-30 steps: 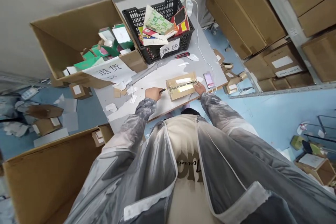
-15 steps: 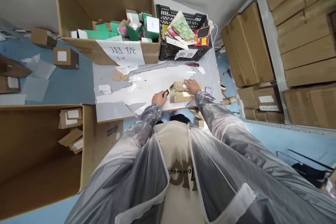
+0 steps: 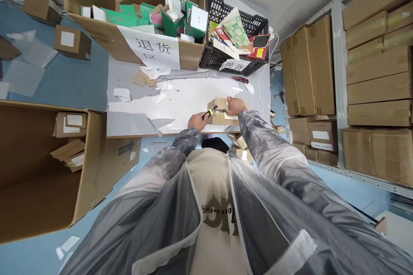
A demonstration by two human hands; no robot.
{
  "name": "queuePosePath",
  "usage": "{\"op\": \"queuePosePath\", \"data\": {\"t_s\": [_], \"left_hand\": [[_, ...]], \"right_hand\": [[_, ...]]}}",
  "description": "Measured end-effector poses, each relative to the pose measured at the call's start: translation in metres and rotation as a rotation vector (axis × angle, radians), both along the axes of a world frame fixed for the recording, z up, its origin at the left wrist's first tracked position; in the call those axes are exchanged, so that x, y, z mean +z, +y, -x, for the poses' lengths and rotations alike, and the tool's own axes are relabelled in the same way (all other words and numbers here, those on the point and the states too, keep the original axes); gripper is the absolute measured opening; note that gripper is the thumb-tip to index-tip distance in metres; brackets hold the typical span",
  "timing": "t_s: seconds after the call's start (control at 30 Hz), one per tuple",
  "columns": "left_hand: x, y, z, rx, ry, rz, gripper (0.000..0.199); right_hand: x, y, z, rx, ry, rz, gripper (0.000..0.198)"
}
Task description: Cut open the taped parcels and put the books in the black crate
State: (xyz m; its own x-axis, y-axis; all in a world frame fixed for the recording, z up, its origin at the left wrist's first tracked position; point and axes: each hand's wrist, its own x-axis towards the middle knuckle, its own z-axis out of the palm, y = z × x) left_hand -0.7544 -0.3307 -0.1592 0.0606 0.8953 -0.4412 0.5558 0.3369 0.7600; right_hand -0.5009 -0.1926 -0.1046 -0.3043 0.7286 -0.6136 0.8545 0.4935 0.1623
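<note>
My left hand (image 3: 197,121) is wrapped round a black and yellow utility knife (image 3: 209,113), its blade end pointing right over a small cardboard box (image 3: 220,119). The box lies near the front edge of the white-covered table (image 3: 190,99), with a slit or gap along its taped top. My right hand (image 3: 236,106) grips the box's top right part with curled fingers; the fingertips are partly hidden. A phone-like purple thing (image 3: 256,112) shows beside my right sleeve.
Behind stand a big carton (image 3: 97,30) of green boxes and a black crate (image 3: 214,8) with packets. A red and black cutter (image 3: 240,79) and paper scraps (image 3: 121,93) lie on the table. An open carton (image 3: 80,193) is at left, shelved boxes (image 3: 376,154) at right.
The knife has moved slightly right over the box top. My right hand's fingers, flatter on the box before, are now curled at it. The camera view has turned a little.
</note>
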Motion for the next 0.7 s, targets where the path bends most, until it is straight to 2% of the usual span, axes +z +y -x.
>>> {"op": "queuePosePath", "data": {"t_s": [0.17, 0.43, 0.5, 0.57, 0.7], "left_hand": [[-0.004, -0.015, -0.007, 0.139, -0.010, -0.005, 0.054], [0.002, -0.008, 0.000, 0.218, -0.096, 0.103, 0.063], [0.004, -0.007, -0.001, 0.203, -0.120, 0.124, 0.063], [0.004, -0.009, -0.001, 0.190, -0.103, 0.123, 0.060], [0.004, -0.016, 0.001, 0.272, 0.016, 0.097, 0.063]], "right_hand": [[0.007, -0.004, -0.011, 0.056, 0.069, 0.012, 0.097], [0.010, -0.007, -0.017, 0.069, 0.164, 0.020, 0.089], [0.012, -0.003, -0.017, 0.074, 0.166, 0.041, 0.087], [0.013, 0.002, -0.015, 0.083, 0.158, 0.068, 0.086], [0.015, 0.011, -0.011, 0.129, 0.141, 0.112, 0.087]]}}
